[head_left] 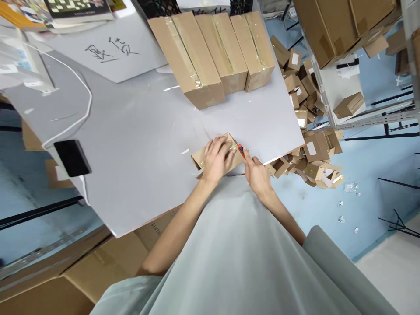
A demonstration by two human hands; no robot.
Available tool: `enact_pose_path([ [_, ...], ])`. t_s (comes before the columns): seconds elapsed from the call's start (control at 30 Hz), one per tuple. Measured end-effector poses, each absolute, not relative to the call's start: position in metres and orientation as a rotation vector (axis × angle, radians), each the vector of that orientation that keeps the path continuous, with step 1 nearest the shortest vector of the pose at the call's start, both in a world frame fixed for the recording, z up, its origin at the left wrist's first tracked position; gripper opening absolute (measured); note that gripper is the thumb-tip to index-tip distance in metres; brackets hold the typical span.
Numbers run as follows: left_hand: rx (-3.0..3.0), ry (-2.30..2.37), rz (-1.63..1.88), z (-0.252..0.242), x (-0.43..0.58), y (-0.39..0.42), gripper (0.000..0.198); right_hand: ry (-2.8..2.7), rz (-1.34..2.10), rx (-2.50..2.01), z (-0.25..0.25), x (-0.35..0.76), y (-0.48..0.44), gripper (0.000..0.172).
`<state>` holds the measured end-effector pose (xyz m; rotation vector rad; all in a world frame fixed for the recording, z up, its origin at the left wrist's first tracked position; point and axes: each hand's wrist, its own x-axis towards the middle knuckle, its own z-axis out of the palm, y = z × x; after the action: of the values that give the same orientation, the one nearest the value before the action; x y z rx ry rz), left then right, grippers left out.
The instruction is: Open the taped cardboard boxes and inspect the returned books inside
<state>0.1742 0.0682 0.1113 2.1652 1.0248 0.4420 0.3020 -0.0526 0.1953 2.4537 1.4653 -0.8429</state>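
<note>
Left hand (pixel 216 158) lies flat, fingers spread, pressing on a taped cardboard box (pixel 218 155) at the near edge of the white table (pixel 138 144), while the right hand (pixel 257 175) is closed around a red cutter (pixel 241 151) whose tip meets the box's right end. Further back stand three long sealed boxes (pixel 213 52) side by side, a black phone (pixel 72 157) off to the left, and small cartons (pixel 308 131) heaped on the floor beyond the table's right edge.

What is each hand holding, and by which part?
The right hand holds a red cutter by its rear end; the left hand lies flat on top of the cardboard box, pressing it down.
</note>
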Motion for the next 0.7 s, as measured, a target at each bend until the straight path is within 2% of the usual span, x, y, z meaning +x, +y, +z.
enact_pose_path([
  [0.37,2.240,0.942,0.546,0.092,0.169,0.067,0.037,1.342,-0.689,2.373,0.222,0.280,-0.035,0.077],
  [0.7,2.254,0.926,0.563,0.092,0.169,0.058,0.034,1.277,-0.676,2.322,0.238,0.274,-0.046,0.075],
])
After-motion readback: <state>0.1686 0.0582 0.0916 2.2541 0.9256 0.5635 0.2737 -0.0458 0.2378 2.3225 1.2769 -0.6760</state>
